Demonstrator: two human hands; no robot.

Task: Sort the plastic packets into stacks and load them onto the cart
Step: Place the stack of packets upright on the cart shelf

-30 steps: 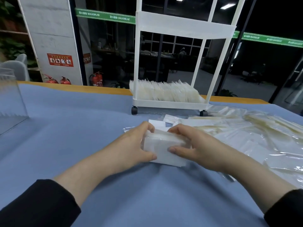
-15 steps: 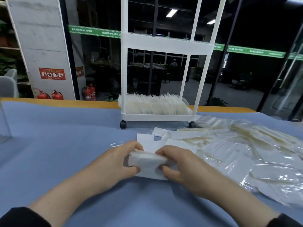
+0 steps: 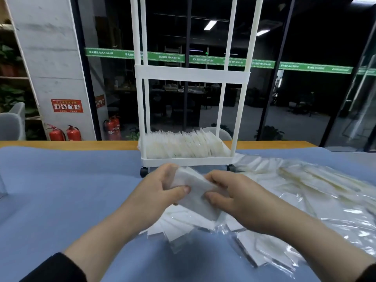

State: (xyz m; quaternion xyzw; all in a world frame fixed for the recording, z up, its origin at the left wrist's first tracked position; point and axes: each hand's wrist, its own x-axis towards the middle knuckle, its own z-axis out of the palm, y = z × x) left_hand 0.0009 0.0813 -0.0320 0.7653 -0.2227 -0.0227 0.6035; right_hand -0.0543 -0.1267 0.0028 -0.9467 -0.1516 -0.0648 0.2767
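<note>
Two hands, the left hand point(image 3: 160, 192) and the right hand point(image 3: 236, 196), are gripping one stack point(image 3: 193, 192) of packets above the surface point(image 3: 61, 190); each grip is curling around it. Many loose packets point(image 3: 305, 200) are lying to the right, not sorted. Farther, the cart point(image 3: 189, 159) is already carrying rows of packets on its bottom shelf, and nothing is blocking the way.

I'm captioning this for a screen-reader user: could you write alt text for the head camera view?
Two hands, left hand and right hand, grip a stack of plastic packets between them above a blue-covered table. Behind stands a white cart with packets on its bottom shelf; loose packets spread to the right.
</note>
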